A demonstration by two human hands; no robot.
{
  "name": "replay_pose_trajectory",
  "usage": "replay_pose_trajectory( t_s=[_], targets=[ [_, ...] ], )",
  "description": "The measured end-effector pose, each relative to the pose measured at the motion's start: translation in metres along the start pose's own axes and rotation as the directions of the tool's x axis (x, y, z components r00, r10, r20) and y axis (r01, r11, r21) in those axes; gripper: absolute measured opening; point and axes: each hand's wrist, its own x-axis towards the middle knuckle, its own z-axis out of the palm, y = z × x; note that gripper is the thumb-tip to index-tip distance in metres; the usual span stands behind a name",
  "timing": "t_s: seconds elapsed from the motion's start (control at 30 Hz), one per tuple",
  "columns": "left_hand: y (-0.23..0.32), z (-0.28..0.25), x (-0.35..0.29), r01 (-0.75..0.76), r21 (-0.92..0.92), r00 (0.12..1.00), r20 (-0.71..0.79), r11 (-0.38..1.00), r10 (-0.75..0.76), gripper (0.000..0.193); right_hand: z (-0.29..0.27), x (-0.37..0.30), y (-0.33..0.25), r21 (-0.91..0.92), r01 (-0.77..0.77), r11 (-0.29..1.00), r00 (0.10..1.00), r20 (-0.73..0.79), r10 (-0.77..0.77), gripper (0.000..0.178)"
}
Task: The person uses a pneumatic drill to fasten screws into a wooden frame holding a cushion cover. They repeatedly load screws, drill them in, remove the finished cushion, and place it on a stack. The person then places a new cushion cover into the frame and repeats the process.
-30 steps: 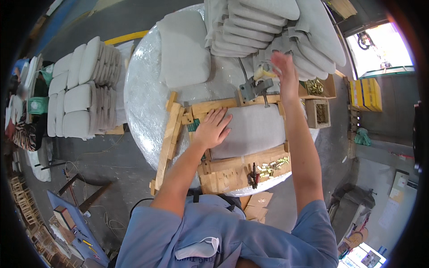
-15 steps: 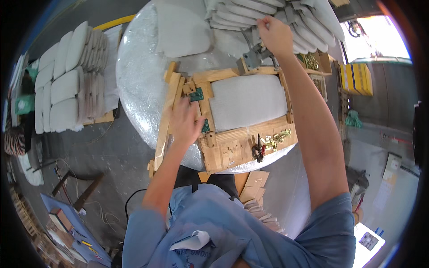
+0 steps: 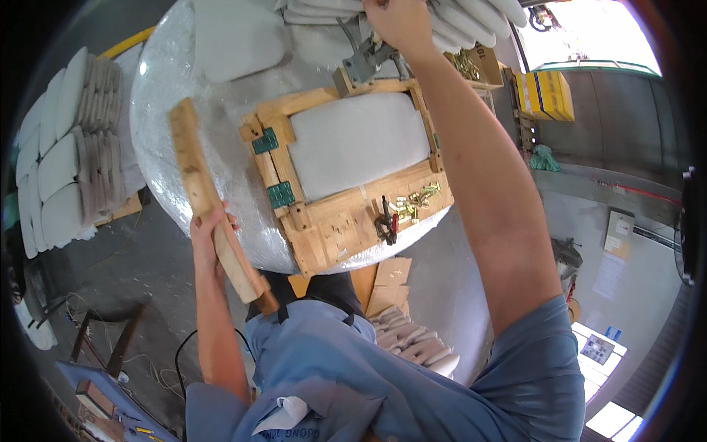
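My left hand (image 3: 208, 228) is wrapped round a long wooden bar (image 3: 194, 166), which it holds up and slanted, apart from the wooden jig frame (image 3: 324, 232). Inside the frame lies a grey padded cushion panel (image 3: 361, 144). Two green plates (image 3: 280, 194) sit along the frame's left side. My right hand (image 3: 401, 26) reaches over the frame's far side to the picture's top edge. Its fingers are curled, partly cut off, just above a grey metal toggle clamp (image 3: 362, 65); what they grip is hidden.
A black and red hand tool (image 3: 387, 221) and several brass-coloured fittings (image 3: 418, 200) lie on the frame's near board. Grey cushions are stacked at the left (image 3: 62, 151) and far side (image 3: 471, 20). The round table (image 3: 158, 140) is wrapped in clear film. A yellow box (image 3: 545, 96) stands far right.
My left hand has taken hold of the wooden bar and moved it left, away from the frame. My right hand stays by the clamp. The whole view has shifted.
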Motion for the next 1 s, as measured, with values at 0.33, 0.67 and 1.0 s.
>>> replay_pose_trajectory(
  t_s=[0.33,0.67,1.0],
  targets=[
    [-0.042,0.295,0.003,-0.002,-0.533,0.999,-0.044,0.846,-0.026,0.064,0.006,0.005,0.01,-0.047,0.035,0.998,0.999,0.007,-0.035,0.033],
    [-0.101,0.386,0.085,-0.055,-0.674,0.998,-0.069,0.736,0.011,0.078,0.007,0.011,0.005,-0.117,0.03,0.993,0.998,0.053,-0.024,0.033],
    [-0.046,0.324,0.022,-0.67,0.18,0.716,0.414,0.72,0.562,0.044,0.008,0.014,0.012,-0.183,0.022,0.983,0.998,0.061,-0.011,0.034]
  ],
)
